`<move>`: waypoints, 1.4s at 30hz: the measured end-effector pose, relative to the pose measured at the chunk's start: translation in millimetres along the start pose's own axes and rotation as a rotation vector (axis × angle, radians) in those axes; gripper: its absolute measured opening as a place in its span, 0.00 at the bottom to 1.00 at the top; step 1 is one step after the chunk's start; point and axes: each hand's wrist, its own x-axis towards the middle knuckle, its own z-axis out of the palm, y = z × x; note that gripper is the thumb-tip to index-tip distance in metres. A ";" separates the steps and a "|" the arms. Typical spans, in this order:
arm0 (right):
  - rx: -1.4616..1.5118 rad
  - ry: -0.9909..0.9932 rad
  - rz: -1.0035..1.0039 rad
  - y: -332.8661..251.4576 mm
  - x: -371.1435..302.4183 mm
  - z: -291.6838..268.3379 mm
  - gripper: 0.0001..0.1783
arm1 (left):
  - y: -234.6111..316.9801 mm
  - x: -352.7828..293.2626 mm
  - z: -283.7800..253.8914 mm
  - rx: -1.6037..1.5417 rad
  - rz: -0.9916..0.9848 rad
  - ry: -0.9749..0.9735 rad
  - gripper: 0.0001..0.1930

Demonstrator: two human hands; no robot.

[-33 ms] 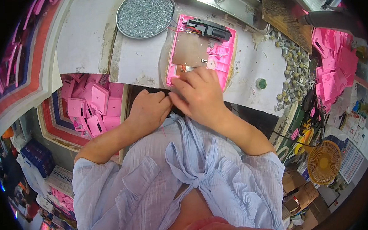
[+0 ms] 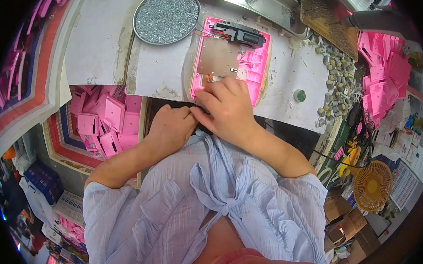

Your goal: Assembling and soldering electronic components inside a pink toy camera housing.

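On the white worktop lies a pink plastic housing [image 2: 260, 60], open side up. It carries a black module [image 2: 240, 34], a brownish flat plate [image 2: 217, 55] and thin wires. My right hand [image 2: 229, 109] bends over the housing's near edge, its fingers curled; what they pinch, if anything, is hidden. My left hand [image 2: 168, 129] is closed just in front of the worktop edge, its fingertips meeting my right thumb. A thin red wire [image 2: 188, 149] sticks out below the left hand's curled fingers, which seem to hold it.
A round metal dish [image 2: 136, 28] full of small screws stands back left; metal trays [image 2: 272, 7] are at the back. Several small greyish parts [image 2: 333, 78] lie at right, near a green-topped round piece [image 2: 299, 96]. Pink parts [image 2: 110, 118] fill a bin at left.
My right hand has shifted slightly left, its thumb closer against the left fingertips. The left hand and the housing stay nearly in place.
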 end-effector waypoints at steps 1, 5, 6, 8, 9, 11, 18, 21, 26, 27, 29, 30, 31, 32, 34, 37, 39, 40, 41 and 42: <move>-0.022 -0.001 0.013 -1.9 -1.2 3.2 0.14 | 2.8 -0.7 -1.3 0.008 0.015 -0.038 0.06; -0.153 0.007 0.019 1.0 -7.8 19.2 0.14 | -7.6 12.4 -55.3 -0.242 0.110 -0.239 0.10; -0.198 0.006 0.019 2.6 -6.8 19.4 0.14 | -8.3 22.0 -66.9 -0.340 0.065 -0.193 0.11; -0.155 0.042 0.009 2.0 -4.1 12.8 0.16 | -14.9 42.6 -61.6 -0.322 0.083 -0.005 0.12; -0.102 0.027 0.017 4.1 -5.1 8.7 0.17 | -27.4 46.7 -45.1 -0.302 0.116 0.036 0.12; -0.018 -0.034 -0.053 15.5 -5.8 -9.1 0.17 | -37.1 55.7 -35.9 -0.267 0.170 0.060 0.12; 0.010 0.467 0.279 167.5 51.6 -179.1 0.07 | -42.2 58.3 -45.4 -0.292 0.252 0.049 0.12; -0.330 0.677 0.229 236.8 99.7 -237.9 0.09 | -41.8 62.4 -48.6 -0.315 0.246 -0.005 0.12; -0.798 0.755 -0.147 304.1 166.6 -258.6 0.09 | -36.8 62.9 -52.0 -0.322 0.194 -0.046 0.11; -0.797 0.751 -0.151 308.9 171.5 -256.4 0.09 | -34.8 62.3 -53.5 -0.319 0.180 -0.049 0.11; -0.796 0.737 -0.161 315.7 178.6 -251.9 0.09 | -36.4 58.4 -50.0 -0.335 0.157 -0.036 0.11; -0.782 0.720 -0.173 318.4 181.2 -252.2 0.09 | -36.6 56.0 -48.4 -0.345 0.145 -0.028 0.12; -0.770 0.703 -0.184 321.0 181.9 -255.1 0.09 | -37.9 55.1 -48.3 -0.340 0.143 -0.033 0.12; -0.758 0.684 -0.195 324.6 181.7 -259.4 0.10 | -38.0 56.4 -49.5 -0.336 0.141 -0.037 0.11; -0.782 0.616 -0.173 331.2 184.0 -266.4 0.11 | -37.7 57.5 -51.1 -0.328 0.144 -0.043 0.11; -0.840 0.512 -0.116 327.6 189.9 -280.1 0.09 | -37.1 60.7 -52.5 -0.319 0.164 -0.044 0.11; -0.715 0.540 -0.161 332.2 188.0 -295.4 0.07 | -36.3 62.3 -50.3 -0.333 0.151 -0.057 0.11; -0.657 0.553 -0.180 334.2 181.7 -305.7 0.07 | -35.5 65.3 -49.7 -0.342 0.149 -0.065 0.11; -0.362 0.714 0.005 326.8 173.8 -308.8 0.07 | -33.2 66.4 -50.7 -0.350 0.138 -0.067 0.11; -0.253 0.924 -0.030 340.8 156.7 -329.9 0.08 | -32.0 70.5 -48.5 -0.357 0.154 -0.070 0.11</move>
